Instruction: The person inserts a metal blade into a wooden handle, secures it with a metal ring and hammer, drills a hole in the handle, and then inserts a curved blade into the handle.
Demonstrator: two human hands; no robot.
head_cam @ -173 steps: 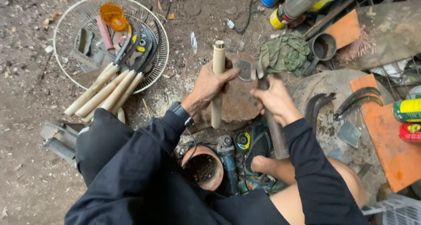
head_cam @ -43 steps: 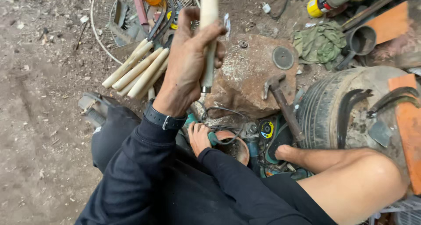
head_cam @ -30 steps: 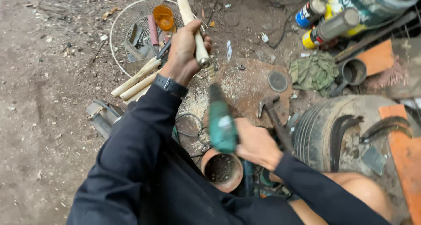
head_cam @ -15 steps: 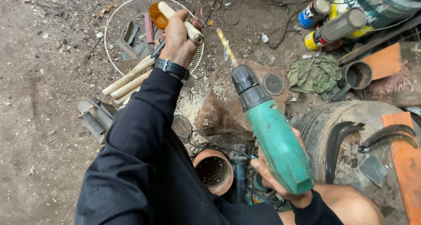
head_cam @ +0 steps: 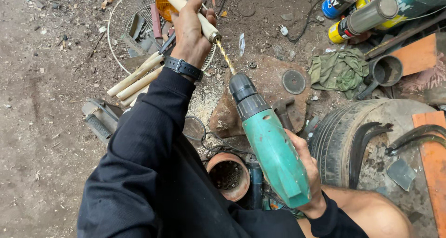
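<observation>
Left hand (head_cam: 189,33) clenched round pale round wooden handle (head_cam: 186,8), long axis slanting up-left; right hand (head_cam: 307,173) grasping green power drill (head_cam: 272,147), gold twist bit (head_cam: 226,58) pointing into handle's metal-capped lower end.

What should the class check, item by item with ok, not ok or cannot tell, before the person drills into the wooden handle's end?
1. Left hand has a full grip on the wooden handle: ok.
2. Right hand holds the green drill: ok.
3. Drill bit meets the handle's metal-ringed end: ok.
4. Bit in line with handle: cannot tell.
5. Handle braced on a support: not ok, held in the air.
6. Fingers clear of bit: ok.
</observation>
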